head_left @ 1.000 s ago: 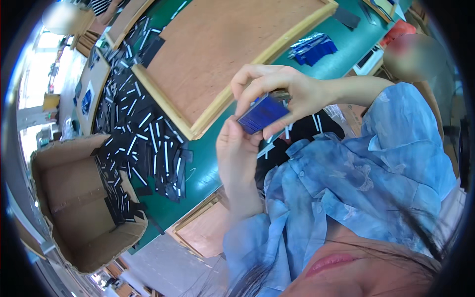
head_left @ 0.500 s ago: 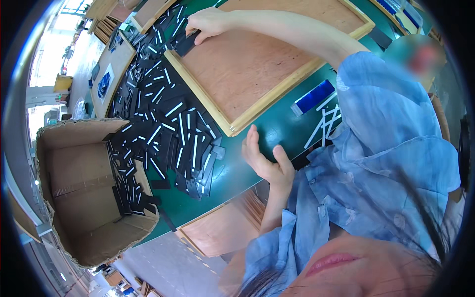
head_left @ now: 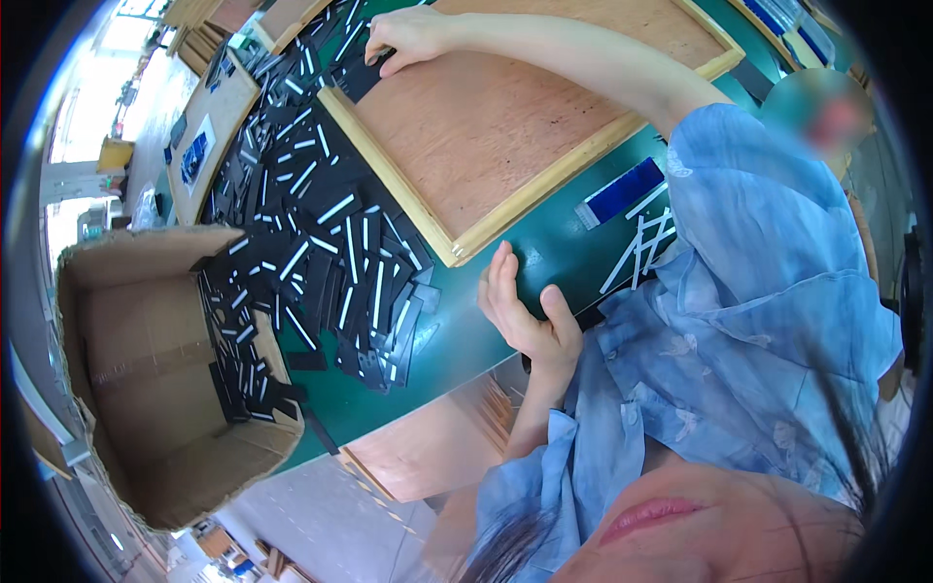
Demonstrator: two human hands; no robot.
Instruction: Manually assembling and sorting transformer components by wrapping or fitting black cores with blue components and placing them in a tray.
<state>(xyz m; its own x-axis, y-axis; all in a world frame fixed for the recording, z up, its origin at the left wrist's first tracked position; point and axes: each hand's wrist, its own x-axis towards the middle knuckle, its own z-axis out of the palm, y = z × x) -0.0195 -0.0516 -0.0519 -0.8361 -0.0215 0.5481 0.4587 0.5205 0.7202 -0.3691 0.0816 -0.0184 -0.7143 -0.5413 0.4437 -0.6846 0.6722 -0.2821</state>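
My right hand [head_left: 408,39] reaches over the near left part of a shallow wooden tray [head_left: 389,175] with a pale raised rim. Its thumb and fingers are closed at a flat black piece [head_left: 367,82] by the tray's left rim, and the hand partly hides that piece. Beside the tray's near corner hovers my left hand [head_left: 530,316], empty, with fingers stretched and thumb apart. To the left of the tray lies a heap of flat black pieces [head_left: 321,262], many bearing white strips.
A cardboard box [head_left: 146,374] stands open at the left, with black pieces at its side. The green table [head_left: 457,321] also holds a blue packet [head_left: 622,194] and loose white strips [head_left: 637,248]. Beyond the heap lies a board [head_left: 214,136] with a blue item on it.
The black piece at my right hand shows less than before; the hand stays at about the same spot. My left hand has barely moved. The view has shifted slightly.
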